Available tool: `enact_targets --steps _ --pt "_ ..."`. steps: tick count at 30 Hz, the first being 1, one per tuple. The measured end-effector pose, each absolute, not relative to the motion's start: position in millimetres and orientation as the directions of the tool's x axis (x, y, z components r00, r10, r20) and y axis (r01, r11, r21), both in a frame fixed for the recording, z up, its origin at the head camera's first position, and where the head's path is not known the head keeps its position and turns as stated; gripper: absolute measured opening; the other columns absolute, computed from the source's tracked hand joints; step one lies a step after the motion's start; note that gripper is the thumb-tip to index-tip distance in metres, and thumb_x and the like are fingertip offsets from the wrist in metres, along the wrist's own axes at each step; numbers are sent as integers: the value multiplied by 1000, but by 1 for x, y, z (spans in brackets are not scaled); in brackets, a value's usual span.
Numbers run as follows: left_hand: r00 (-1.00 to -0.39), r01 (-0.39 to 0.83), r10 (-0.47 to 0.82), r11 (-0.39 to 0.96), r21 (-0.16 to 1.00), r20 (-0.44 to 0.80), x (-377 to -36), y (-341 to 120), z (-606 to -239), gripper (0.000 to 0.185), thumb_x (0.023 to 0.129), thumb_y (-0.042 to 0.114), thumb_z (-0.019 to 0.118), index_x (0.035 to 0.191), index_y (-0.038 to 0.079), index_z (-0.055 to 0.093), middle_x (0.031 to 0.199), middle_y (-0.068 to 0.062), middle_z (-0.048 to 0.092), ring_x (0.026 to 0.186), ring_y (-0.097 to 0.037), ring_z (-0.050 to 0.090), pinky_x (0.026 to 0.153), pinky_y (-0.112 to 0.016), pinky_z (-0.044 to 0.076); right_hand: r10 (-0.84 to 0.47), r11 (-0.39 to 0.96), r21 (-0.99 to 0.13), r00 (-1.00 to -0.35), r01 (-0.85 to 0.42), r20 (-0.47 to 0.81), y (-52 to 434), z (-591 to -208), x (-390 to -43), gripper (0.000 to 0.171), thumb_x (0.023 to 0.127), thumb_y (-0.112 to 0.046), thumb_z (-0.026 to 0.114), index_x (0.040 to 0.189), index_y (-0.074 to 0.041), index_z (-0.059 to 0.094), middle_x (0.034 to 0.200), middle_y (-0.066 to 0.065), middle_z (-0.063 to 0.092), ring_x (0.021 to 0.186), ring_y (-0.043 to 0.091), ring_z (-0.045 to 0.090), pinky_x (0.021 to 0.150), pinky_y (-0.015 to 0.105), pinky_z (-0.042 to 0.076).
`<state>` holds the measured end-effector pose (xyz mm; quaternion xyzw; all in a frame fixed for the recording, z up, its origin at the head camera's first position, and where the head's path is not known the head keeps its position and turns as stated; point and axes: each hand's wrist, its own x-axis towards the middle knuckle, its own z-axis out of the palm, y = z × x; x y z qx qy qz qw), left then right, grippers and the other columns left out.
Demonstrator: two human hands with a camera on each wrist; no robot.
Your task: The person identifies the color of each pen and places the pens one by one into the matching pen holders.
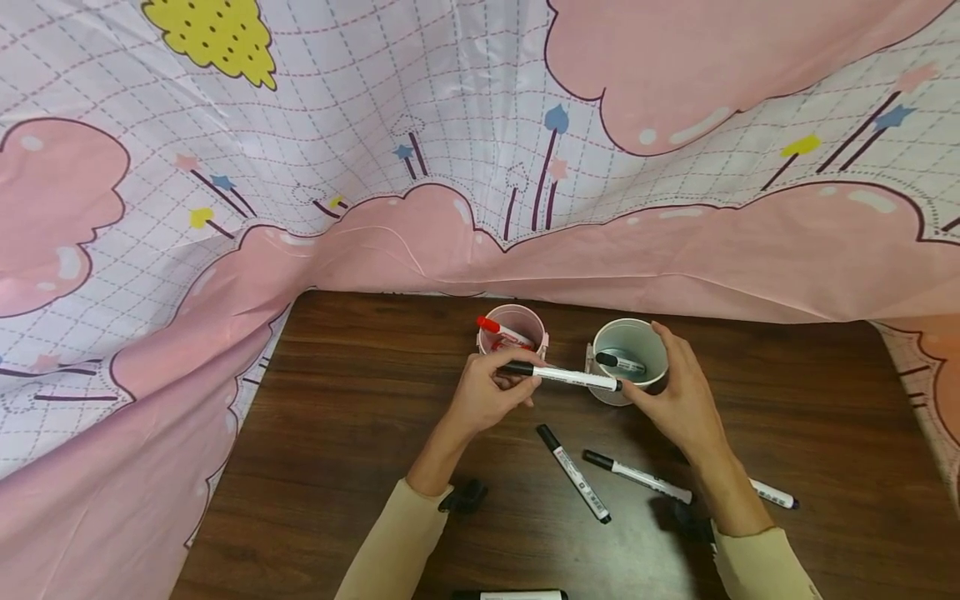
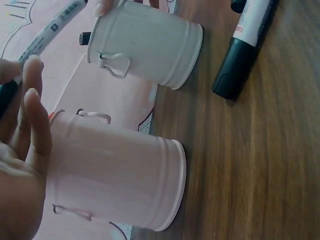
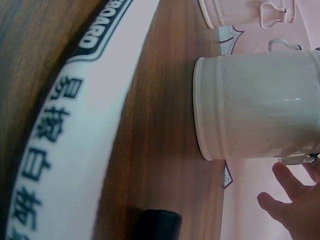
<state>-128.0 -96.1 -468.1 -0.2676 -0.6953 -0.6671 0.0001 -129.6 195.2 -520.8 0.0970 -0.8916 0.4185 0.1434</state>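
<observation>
My left hand (image 1: 516, 380) pinches a white marker with a black cap (image 1: 564, 377) and holds it level in front of two small cups. The pink cup (image 1: 516, 322) holds a red-capped marker (image 1: 501, 332). The pale cup (image 1: 634, 337) holds a black-capped marker (image 1: 619, 362). My right hand (image 1: 645, 363) curls round the pale cup, with fingers on the far rim and the thumb at the front beside the held marker's end. From the left wrist, both cups lie sideways in frame: the pink cup (image 2: 115, 175) near, the pale cup (image 2: 145, 47) beyond.
Loose markers lie on the brown table (image 1: 352, 433): one (image 1: 573, 473) between my forearms, one (image 1: 637, 477) by the right wrist, one (image 1: 774, 495) behind it, one (image 1: 510, 595) at the near edge. A pink patterned cloth (image 1: 465, 150) hangs behind and at both sides.
</observation>
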Motion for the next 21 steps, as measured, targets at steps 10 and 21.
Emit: enact_targets --steps 10,21 --pt "-866 374 346 -31 927 361 -134 -89 -469 22 87 -13 67 108 -9 66 70 -24 65 50 -19 65 39 -39 49 -49 631 -725 -947 -276 318 194 -523 -130 95 70 -19 90 150 -5 39 134 23 51 114 39 51 91 54 39" --pt "-881 322 350 -49 945 318 -145 -83 -481 20 91 0 69 111 1 68 62 -16 66 47 -39 63 38 -37 50 -40 623 -734 -949 -269 313 196 -522 -130 95 71 -20 90 150 -6 39 136 22 50 114 38 51 93 52 38"
